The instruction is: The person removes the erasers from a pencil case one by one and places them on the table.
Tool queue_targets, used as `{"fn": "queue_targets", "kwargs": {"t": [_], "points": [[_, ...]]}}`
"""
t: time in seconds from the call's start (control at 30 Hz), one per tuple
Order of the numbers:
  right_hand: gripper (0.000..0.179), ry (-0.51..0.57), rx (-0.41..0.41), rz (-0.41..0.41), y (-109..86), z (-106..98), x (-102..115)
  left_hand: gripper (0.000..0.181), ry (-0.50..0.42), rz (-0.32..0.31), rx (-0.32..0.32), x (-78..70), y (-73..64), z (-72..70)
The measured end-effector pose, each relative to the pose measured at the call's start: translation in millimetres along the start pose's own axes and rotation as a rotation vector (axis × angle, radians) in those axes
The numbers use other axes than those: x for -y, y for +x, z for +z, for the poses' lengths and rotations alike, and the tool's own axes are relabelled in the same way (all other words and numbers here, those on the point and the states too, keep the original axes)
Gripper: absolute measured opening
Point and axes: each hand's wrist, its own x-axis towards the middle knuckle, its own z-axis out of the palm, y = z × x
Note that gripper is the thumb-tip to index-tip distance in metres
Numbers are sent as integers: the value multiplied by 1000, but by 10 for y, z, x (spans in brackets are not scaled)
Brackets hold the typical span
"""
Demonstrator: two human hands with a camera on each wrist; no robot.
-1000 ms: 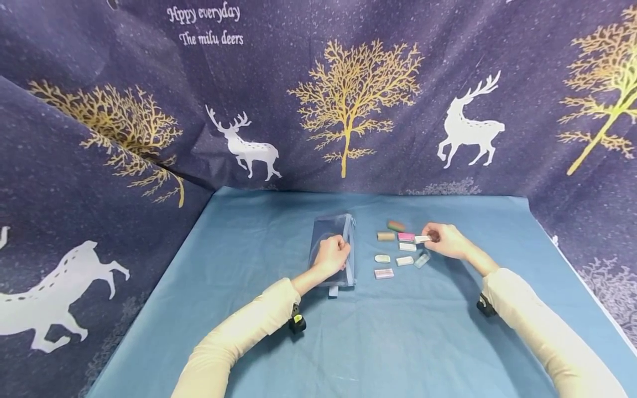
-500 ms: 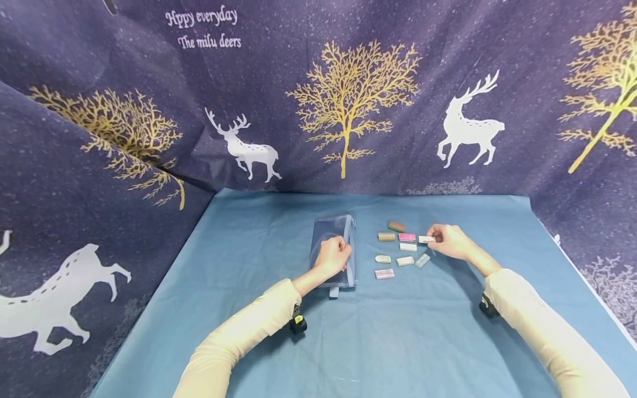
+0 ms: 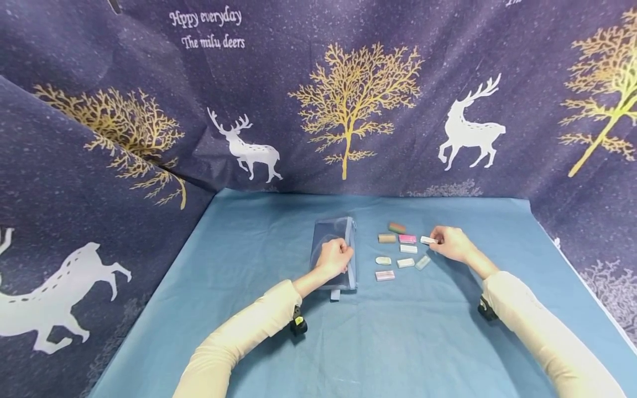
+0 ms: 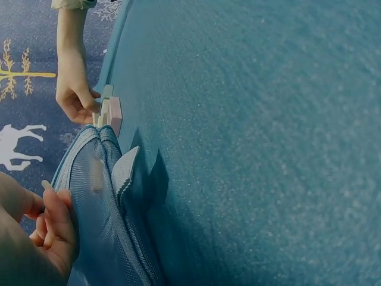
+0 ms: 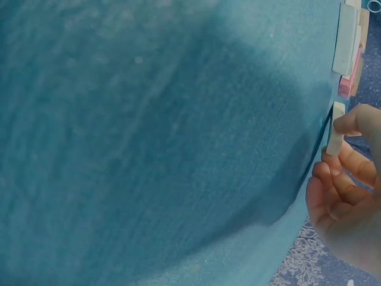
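Observation:
My left hand (image 3: 334,257) lies over a blue mesh zip pouch (image 3: 324,228), its fingers curled. In the left wrist view, thumb and fingers pinch the pouch's edge, and a fabric tab (image 4: 124,170) sticks out at the end. To the right, my right hand (image 3: 449,243) pinches a small white eraser (image 3: 427,240) between thumb and fingers. The right wrist view shows this eraser (image 5: 336,130) held on edge, close to the cloth. Nearest to it lie a pink eraser (image 3: 407,239) and a pale greenish one (image 3: 422,262).
Between the hands lie more erasers: a red-green one (image 3: 396,227), a brown one (image 3: 386,238), white ones (image 3: 405,262), an oval one (image 3: 382,260) and a pale pink one (image 3: 385,275). Blue cloth (image 3: 378,342) covers the table. A patterned dark curtain (image 3: 278,110) hangs behind.
My right hand has shifted slightly right with the white eraser, widening the gap to the pink one. My left hand stays on the pouch.

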Motion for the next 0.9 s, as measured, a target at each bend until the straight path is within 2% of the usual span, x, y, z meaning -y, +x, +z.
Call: {"fn": "queue_targets", "kwargs": {"t": [0.37,0.67,0.9], "points": [[12,0,23,-4,-10,23,-18,22,-5,-19,8,-20,-18,5],[16,14,53,-40,19,40,16,25,-3,35,7,35,-29,-5],[25,19,90,12,28,60,26,26,-4,34,15,8,-19,-54]]}}
